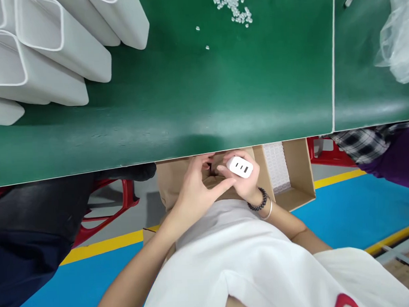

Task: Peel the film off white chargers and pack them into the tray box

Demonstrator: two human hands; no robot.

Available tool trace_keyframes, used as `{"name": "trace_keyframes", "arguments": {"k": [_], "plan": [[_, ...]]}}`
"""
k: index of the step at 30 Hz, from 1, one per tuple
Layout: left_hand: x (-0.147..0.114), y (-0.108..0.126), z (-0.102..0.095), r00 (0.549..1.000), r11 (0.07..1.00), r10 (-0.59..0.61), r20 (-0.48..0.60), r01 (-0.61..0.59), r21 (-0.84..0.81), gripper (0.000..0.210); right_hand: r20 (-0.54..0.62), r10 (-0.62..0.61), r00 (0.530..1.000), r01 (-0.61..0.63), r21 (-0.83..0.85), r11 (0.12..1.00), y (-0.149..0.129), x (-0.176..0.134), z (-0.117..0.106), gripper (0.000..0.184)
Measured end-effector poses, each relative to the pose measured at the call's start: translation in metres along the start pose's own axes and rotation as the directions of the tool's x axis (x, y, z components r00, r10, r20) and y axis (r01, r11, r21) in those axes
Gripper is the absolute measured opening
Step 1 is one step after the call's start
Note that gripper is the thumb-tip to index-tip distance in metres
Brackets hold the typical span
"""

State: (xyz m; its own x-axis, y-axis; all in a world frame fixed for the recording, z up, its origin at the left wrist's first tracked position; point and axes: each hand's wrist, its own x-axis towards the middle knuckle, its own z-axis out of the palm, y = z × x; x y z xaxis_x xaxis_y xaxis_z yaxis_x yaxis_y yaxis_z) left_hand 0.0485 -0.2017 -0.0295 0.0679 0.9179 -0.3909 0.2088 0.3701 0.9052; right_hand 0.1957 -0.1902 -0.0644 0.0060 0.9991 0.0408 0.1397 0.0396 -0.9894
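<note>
Just beside green table (pixel 256 89), right hand (pixel 248 183) holds white three-port charger (pixel 239 166).

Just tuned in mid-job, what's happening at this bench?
A person's right hand grips a small white block with three dark slots facing the camera. The left hand is open beside it, its thumb pointing toward the right hand. Both are by the near edge of a green tabletop. Hollow white casings lie at its upper left, small clear pieces farther back, and an open cardboard box stands right of the hands.
</note>
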Motion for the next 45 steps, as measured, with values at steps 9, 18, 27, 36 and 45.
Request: {"name": "trace_keyframes", "arguments": {"k": [9,18,27,36,45], "plan": [[0.037,-0.002,0.027,0.978,0.948,0.042,0.206,0.026,-0.318,0.036,-0.121,0.018,0.992,-0.022,-0.029,0.999,0.021,0.009,0.009,0.030],[0.046,-0.009,0.017,0.955,0.917,0.008,0.297,0.112,-0.382,0.053,-0.191,0.016,0.981,-0.024,-0.039,0.999,0.019,0.014,0.014,0.026],[0.049,-0.008,0.017,0.914,0.813,-0.161,0.373,0.337,-0.474,0.053,-0.202,0.050,0.978,-0.078,-0.135,0.988,-0.007,0.022,0.010,0.033],[0.056,-0.005,0.007,0.869,0.877,-0.206,0.449,0.368,-0.311,0.038,-0.271,0.158,0.949,-0.204,-0.149,0.968,-0.016,0.021,0.018,0.039],[0.051,-0.008,0.014,0.933,0.862,-0.139,0.331,0.279,-0.423,0.052,-0.137,0.195,0.971,-0.204,-0.054,0.978,-0.007,0.027,0.007,0.032]]}}
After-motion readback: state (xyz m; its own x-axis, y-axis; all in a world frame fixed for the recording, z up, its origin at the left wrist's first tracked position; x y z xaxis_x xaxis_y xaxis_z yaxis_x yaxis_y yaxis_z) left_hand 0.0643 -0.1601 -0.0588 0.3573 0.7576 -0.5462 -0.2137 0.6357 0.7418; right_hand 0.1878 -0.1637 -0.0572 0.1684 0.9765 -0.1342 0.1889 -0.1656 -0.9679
